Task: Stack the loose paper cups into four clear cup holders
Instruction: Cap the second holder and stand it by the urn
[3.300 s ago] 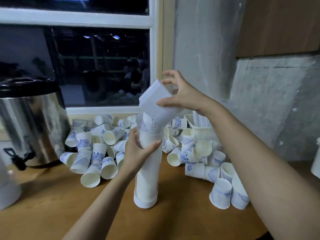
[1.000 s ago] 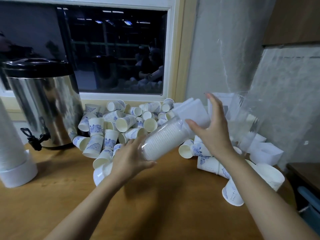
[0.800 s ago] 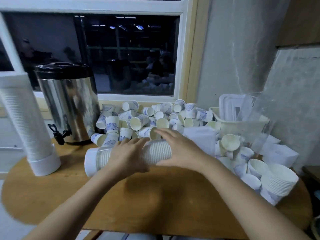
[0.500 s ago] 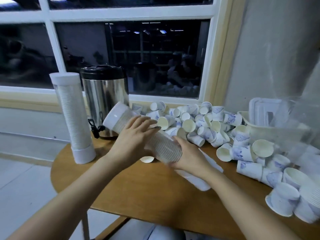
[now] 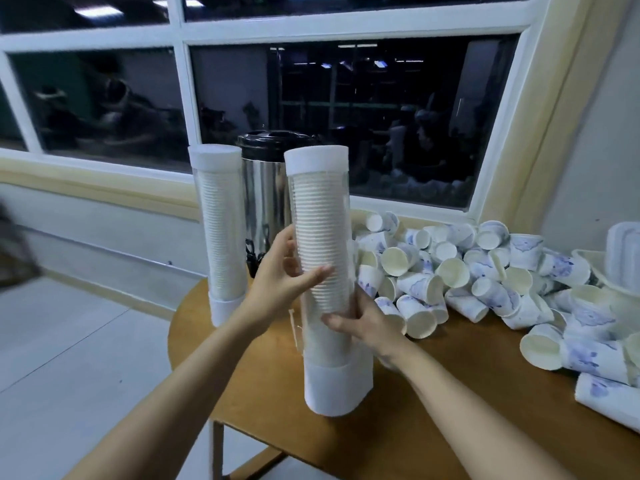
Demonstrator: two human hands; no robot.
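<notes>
Clear cup holder (image 5: 322, 244) packed with white cups, upright on wooden table (image 5: 433, 427), left hand (image 5: 277, 282) wrapped round its middle, right hand (image 5: 367, 323) gripping just below, second full holder (image 5: 221, 237) to its left, steel urn (image 5: 266, 195) behind it, loose paper cups (image 5: 467, 271) heaped to its right.

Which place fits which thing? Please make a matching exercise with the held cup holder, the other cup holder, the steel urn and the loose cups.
Things:
1 held cup holder
2 other cup holder
3 steel urn
4 loose cups

Places:
A piled on the right part of the table
B upright at the table's left edge, untouched
C gripped by the left hand and right hand
D behind the two holders

Pairs: 1-C, 2-B, 3-D, 4-A
</notes>
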